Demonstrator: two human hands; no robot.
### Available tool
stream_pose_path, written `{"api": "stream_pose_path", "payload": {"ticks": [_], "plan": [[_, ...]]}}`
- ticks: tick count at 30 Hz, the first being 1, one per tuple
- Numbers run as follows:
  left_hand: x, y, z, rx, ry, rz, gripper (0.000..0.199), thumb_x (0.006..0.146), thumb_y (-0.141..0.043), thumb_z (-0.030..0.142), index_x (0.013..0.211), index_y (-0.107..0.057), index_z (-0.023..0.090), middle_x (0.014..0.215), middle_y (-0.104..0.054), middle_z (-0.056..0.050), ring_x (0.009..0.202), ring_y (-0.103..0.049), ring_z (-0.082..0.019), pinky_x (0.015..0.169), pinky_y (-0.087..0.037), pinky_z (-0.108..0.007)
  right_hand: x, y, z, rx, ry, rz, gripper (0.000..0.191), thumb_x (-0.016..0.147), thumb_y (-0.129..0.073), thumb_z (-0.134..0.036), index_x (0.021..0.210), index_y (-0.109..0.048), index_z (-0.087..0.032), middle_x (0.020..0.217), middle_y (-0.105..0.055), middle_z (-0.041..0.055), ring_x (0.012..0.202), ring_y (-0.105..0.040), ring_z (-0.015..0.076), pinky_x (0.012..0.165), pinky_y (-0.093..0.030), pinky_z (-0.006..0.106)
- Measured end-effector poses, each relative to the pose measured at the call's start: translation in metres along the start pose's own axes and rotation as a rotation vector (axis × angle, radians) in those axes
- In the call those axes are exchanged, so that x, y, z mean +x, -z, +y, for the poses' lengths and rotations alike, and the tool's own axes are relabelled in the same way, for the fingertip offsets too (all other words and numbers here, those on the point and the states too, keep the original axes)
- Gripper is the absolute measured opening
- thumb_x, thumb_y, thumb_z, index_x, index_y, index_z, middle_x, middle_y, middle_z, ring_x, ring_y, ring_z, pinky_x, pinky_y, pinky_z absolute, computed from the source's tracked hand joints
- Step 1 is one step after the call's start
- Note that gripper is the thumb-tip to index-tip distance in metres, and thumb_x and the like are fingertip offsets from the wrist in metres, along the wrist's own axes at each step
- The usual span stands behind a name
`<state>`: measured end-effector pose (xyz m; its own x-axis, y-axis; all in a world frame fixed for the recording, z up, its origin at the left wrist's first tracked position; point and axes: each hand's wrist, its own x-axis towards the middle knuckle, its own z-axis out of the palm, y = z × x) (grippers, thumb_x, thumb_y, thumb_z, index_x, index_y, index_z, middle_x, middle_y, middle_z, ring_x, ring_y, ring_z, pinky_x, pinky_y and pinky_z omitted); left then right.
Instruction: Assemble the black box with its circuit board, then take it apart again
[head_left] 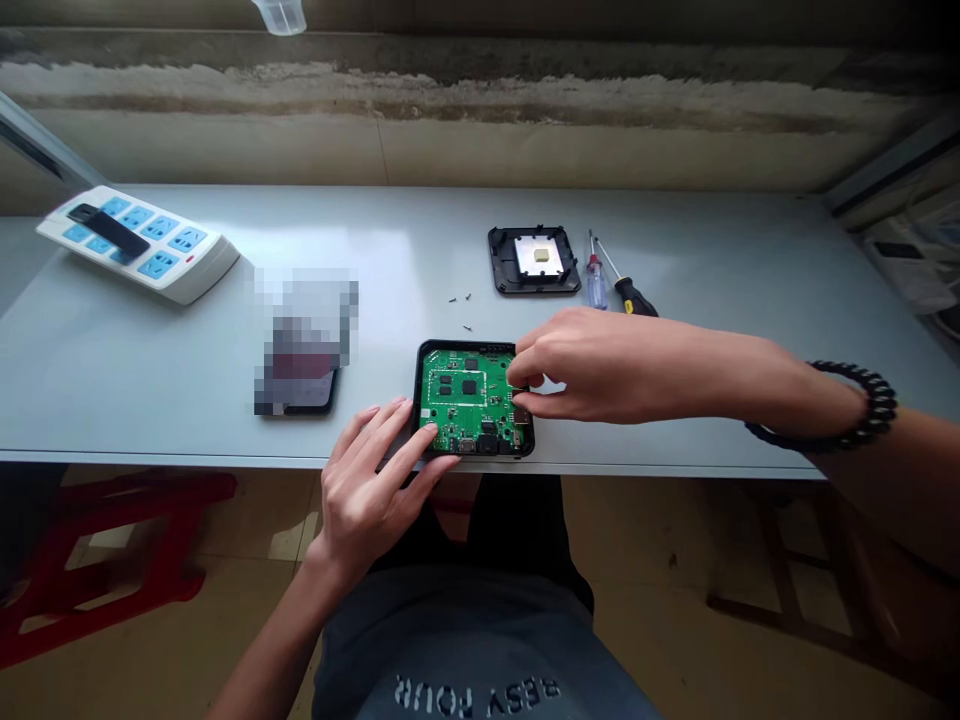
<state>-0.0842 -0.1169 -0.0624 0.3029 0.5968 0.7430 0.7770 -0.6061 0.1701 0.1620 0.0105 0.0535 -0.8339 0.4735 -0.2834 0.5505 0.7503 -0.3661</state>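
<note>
A green circuit board (459,400) lies in an open black plastic case (421,375) near the table's front edge. My left hand (371,490) holds the case's near left corner. Its index fingertip rests on the board, its thumb lies along the front side, and the other fingers are by the left wall. From the right, my right hand (559,365) reaches over the case's right side. Its thumb and forefinger are curled together in a pinch at the board's right edge, and whatever is between the tips is hidden.
Several small screws (468,297) lie behind the case. Farther back are a black cover (499,270) with a metal plate, a clear-handled screwdriver (596,285) and a black-and-yellow screwdriver (634,297). To the left are a phone (311,398), partly pixelated, and a white power strip (202,270).
</note>
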Motion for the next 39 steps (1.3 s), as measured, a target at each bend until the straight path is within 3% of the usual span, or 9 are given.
{"api": "stream_pose_path", "payload": {"ticks": [7,17,23,34,39], "plan": [[0.004,0.002,0.004,-0.003,0.023,-0.008,0.036,0.087,-0.089,0.02,0.116,-0.073,0.005,0.108,-0.081,-0.023,0.102,-0.082,-0.035,0.096,-0.065,-0.049,-0.016,-0.005,0.016,0.11,-0.103,0.311,0.03,0.098,-0.053,-0.033,0.081,-0.071,-0.018,0.065,-0.06,0.0009,0.056,-0.043,0.0089,0.06,-0.032,0.034],[0.015,-0.002,0.01,0.001,0.011,-0.032,0.035,0.088,-0.088,0.02,0.116,-0.072,0.005,0.108,-0.081,-0.022,0.102,-0.082,-0.034,0.097,-0.065,-0.05,-0.02,-0.015,0.024,0.244,-0.104,0.444,0.032,0.097,-0.055,-0.036,0.075,-0.069,-0.018,0.063,-0.059,0.0001,0.055,-0.042,0.0074,0.056,-0.033,0.032],[0.02,-0.006,0.012,0.015,0.015,-0.028,0.034,0.09,-0.087,0.02,0.117,-0.072,0.007,0.108,-0.082,-0.02,0.102,-0.082,-0.033,0.098,-0.064,-0.05,-0.029,-0.013,0.029,0.339,-0.237,0.598,0.028,0.094,-0.061,-0.037,0.075,-0.071,-0.018,0.068,-0.065,0.0011,0.059,-0.049,0.0084,0.057,-0.039,0.031],[0.021,-0.007,0.013,0.021,0.022,-0.018,0.039,0.09,-0.086,0.019,0.122,-0.069,0.003,0.106,-0.082,-0.019,0.101,-0.082,-0.032,0.099,-0.063,-0.046,-0.021,-0.015,0.046,0.442,-0.293,0.61,0.025,0.09,-0.064,-0.038,0.079,-0.073,-0.018,0.071,-0.067,0.0028,0.061,-0.051,0.01,0.056,-0.039,0.03],[0.02,-0.007,0.013,0.028,0.028,-0.019,0.039,0.09,-0.086,0.02,0.12,-0.07,0.002,0.105,-0.082,-0.018,0.101,-0.082,-0.032,0.1,-0.063,-0.045,-0.021,-0.011,0.049,0.462,-0.325,0.674,0.021,0.089,-0.068,-0.035,0.078,-0.071,-0.017,0.071,-0.064,0.0037,0.061,-0.051,0.0102,0.055,-0.036,0.03]]}}
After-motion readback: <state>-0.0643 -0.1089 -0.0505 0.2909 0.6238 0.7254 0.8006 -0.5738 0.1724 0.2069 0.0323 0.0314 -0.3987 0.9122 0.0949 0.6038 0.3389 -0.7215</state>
